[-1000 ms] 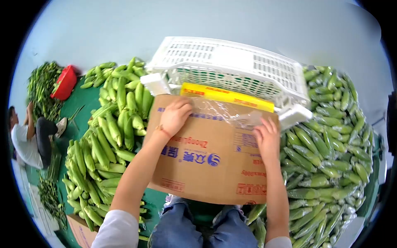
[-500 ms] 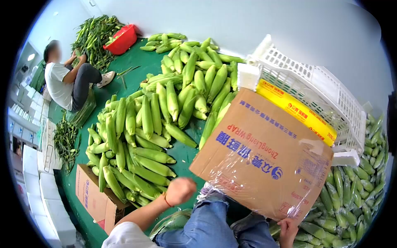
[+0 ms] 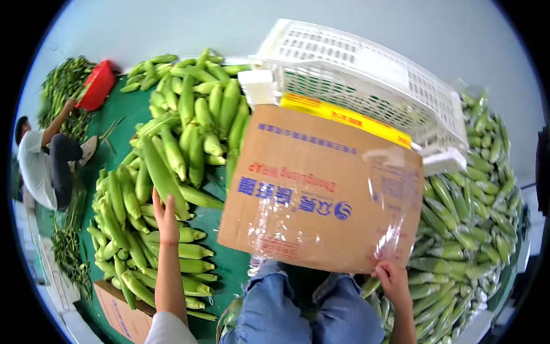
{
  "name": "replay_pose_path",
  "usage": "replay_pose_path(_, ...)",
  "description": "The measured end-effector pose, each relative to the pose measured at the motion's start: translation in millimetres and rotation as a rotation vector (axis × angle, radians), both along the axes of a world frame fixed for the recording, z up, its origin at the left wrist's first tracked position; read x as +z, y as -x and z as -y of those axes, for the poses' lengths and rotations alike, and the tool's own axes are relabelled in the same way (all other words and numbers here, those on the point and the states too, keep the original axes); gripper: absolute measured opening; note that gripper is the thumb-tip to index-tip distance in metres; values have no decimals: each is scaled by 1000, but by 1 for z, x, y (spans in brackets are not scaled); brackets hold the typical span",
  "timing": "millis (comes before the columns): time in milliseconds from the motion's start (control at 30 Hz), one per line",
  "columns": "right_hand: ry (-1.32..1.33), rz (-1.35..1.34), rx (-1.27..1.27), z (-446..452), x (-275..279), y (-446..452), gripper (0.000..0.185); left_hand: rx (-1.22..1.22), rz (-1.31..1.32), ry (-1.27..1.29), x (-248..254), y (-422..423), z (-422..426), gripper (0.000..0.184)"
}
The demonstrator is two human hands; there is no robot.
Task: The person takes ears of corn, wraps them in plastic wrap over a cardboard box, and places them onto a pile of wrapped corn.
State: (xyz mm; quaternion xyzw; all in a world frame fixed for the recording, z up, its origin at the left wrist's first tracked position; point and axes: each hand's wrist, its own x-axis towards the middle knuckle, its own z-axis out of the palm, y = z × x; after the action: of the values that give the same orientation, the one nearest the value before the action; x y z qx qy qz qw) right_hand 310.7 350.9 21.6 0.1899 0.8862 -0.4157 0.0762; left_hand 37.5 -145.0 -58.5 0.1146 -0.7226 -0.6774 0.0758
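My left hand (image 3: 165,217) is reaching over the corn pile and grips a green-husked ear of corn (image 3: 162,172), thumb on the near side. That ear looks raised over the others. At the front right edge of the cardboard box (image 3: 321,195), my right hand (image 3: 393,280) has its fingers pinched together on the clear plastic film (image 3: 381,252) that lies over the box. The box sits before my knees, with blue and red print on top. Unwrapped ears of corn (image 3: 197,152) are heaped to its left.
Behind the box stand a yellow carton (image 3: 346,117) and a white plastic crate (image 3: 355,74). Film-wrapped corn (image 3: 458,241) is piled at right. A co-worker (image 3: 43,157) sits at far left near a red basin (image 3: 100,86). Another carton (image 3: 120,309) lies at lower left.
My left hand has moved from near my knee out to the pile and taken hold of an ear of corn. My right hand stays at the box edge. The view has turned right.
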Motion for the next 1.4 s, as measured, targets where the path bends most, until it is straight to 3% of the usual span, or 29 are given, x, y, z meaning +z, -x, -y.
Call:
replay_pose_path(133, -103, 70, -54, 13, 4, -1, 13, -735, -629, 1009, 117, -35, -131, 59)
replay_pose_path(200, -331, -23, 80, 18, 9, -2, 13, -980, -800, 958, 140, -40, -192, 54)
replay_pose_path(267, -480, -138, 152, 20, 18, -9, 12, -1127, -780, 887, 121, -38, -234, 52)
replay_pose_path(400, 281, -441, -283, 27, 50, 25, 20, -1321, -519, 722, 99, -26, -262, 48)
replay_pose_path(467, -117, -594, -37, 29, 29, 85, 26, -1234, -479, 690, 100, -42, -253, 58)
replay_pose_path(533, -532, -558, 153, 27, -14, 121, 28, -1076, -480, 662, 100, -47, -247, 70)
replay_pose_path(600, -539, -563, 140, 20, -19, 136, 27, -789, -412, 770, 87, -78, -220, 84)
replay_pose_path(633, -530, -549, 130, 21, -23, 137, 27, -772, -246, 942, 60, -95, -194, 66)
replay_pose_path(667, -558, -570, 137, 23, -25, 135, 25, -738, -610, 889, 30, -88, -164, 34)
replay_pose_path(733, -637, -634, 146, 19, -19, 144, 23, -604, -292, 668, 53, -64, -158, 9)
replay_pose_path(800, -603, -705, 175, 14, -22, 149, 19, -613, -466, 550, 108, -12, -203, 15)
replay_pose_path(867, -528, -775, 178, 10, -31, 158, 19, -857, -416, 613, 127, 28, -259, 12)
replay_pose_path(933, -566, -760, 182, 8, -30, 164, 22, -1333, -176, 1191, 108, 47, -312, 18)
replay_pose_path(967, -589, -748, 187, 5, -28, 165, 23, -1391, -214, 1305, 110, 37, -323, 26)
replay_pose_path(1000, -574, -557, 192, 5, -19, 162, 26, -1447, -253, 1422, 108, 21, -326, 35)
replay_pose_path(1067, -519, -173, 176, 19, 6, 145, 32, -1403, -202, 1142, 128, -39, -292, 56)
replay_pose_path(1133, -459, -103, 300, 40, 10, 119, 41, -1189, -554, 1157, 113, -93, -254, 70)
replay_pose_path(1167, -413, 43, 405, 44, 18, 114, 39, -1181, -552, 1189, 112, -90, -255, 72)
replay_pose_path(1267, -496, -430, 235, 40, 21, 119, 34, -1047, -555, 1218, 99, -60, -272, 81)
replay_pose_path(1300, -575, -640, 336, 36, 21, 130, 43, -930, -570, 1186, 82, -28, -289, 85)
replay_pose_path(1367, -691, -690, 429, 32, 15, 154, 51, -917, -688, 1237, 68, 50, -323, 87)
replay_pose_path(1400, -759, -718, 475, 26, 13, 168, 55, -1104, -620, 1302, 65, 76, -337, 87)
